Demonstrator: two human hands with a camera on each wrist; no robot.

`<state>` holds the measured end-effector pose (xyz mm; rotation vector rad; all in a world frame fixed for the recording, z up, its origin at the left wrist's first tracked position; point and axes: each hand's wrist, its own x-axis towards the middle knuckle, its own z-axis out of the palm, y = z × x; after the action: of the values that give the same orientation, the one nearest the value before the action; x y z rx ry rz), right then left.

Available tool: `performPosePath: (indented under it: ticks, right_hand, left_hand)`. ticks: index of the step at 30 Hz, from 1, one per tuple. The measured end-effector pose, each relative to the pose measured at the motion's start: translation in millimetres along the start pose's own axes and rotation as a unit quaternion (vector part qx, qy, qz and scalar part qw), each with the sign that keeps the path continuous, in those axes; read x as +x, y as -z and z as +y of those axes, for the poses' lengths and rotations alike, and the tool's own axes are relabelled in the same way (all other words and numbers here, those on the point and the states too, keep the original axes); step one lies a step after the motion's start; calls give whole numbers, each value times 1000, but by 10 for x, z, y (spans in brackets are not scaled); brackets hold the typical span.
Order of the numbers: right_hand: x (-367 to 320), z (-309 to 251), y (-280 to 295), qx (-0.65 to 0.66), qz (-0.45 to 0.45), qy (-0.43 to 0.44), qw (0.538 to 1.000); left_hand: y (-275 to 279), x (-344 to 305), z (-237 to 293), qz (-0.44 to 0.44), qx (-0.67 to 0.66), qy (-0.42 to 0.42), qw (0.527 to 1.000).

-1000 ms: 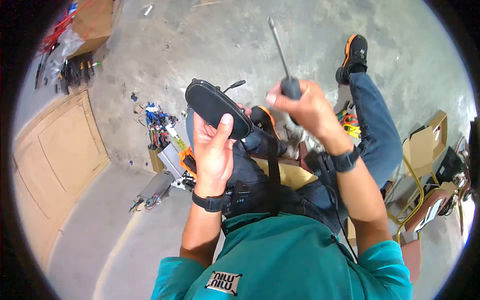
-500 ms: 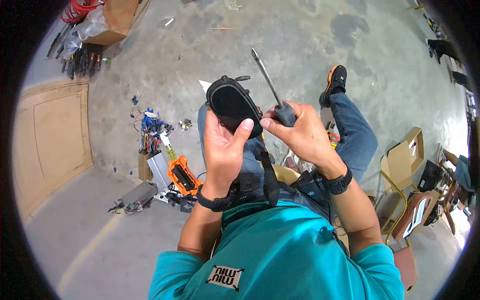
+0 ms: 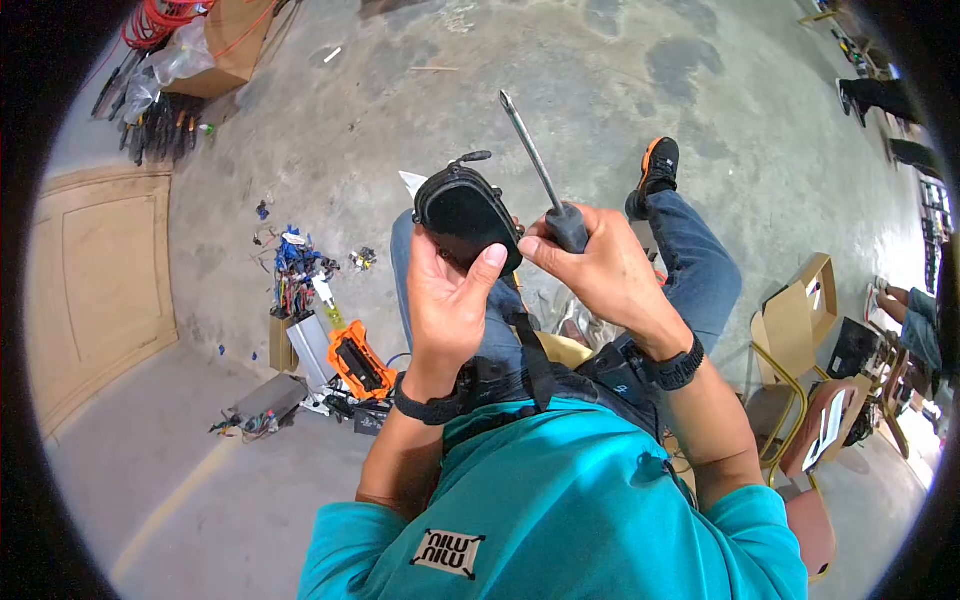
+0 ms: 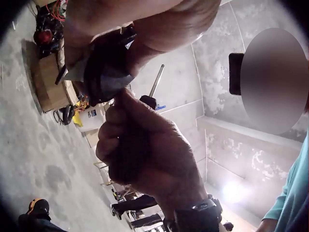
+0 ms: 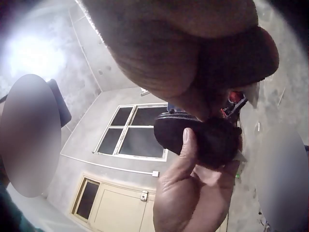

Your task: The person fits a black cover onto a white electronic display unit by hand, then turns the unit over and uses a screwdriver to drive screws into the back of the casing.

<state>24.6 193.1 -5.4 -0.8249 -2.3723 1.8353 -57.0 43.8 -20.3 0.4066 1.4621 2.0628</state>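
Note:
My left hand (image 3: 445, 315) holds a black oval device (image 3: 465, 215) with a dark smooth face and a short cable stub (image 3: 472, 157) at its far end. The thumb lies on the face, and the other fingers are behind it. In my right hand (image 3: 610, 270) is a screwdriver (image 3: 530, 150), its dark handle in the palm and its bare shaft pointing up and away. The right thumb and forefinger meet right at the device's right edge. From the right wrist view, the left thumb (image 5: 187, 145) presses the device's front; the right hand covers much of that picture.
On the floor to the left lie a heap of wires (image 3: 295, 265), a silver box (image 3: 313, 345), an orange-and-black part (image 3: 360, 362) and a grey unit (image 3: 268, 398). An opened cardboard box (image 3: 790, 325) and a chair (image 3: 820, 430) stand right. Other people's legs (image 3: 880, 97) show at far right.
My right hand has come in from the right with the screwdriver, its fingertips now at the device's edge. The device has turned more upright in the left hand. The head view has shifted.

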Motion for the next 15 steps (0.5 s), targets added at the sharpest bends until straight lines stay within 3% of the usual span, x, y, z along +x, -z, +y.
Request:
performPosePath:
  ticks: [4,6,8,15]
  right_hand:
    - [-3,-60,32,13,-17,-38,999]
    - [-12,-88,40,89,-46,-93,991]
    - [-2,-2,5,66,-26,-46,996]
    - [-69,-69,18,161,-15,-78,984]
  left_hand:
    - [39,-15,4,-6,-5,10,1000]
    - [100,-14,-25,-13,7,42,999]
    - [117,-13,-29,-3,55,24,998]
    - [123,-24,-112,5,6,24,1000]
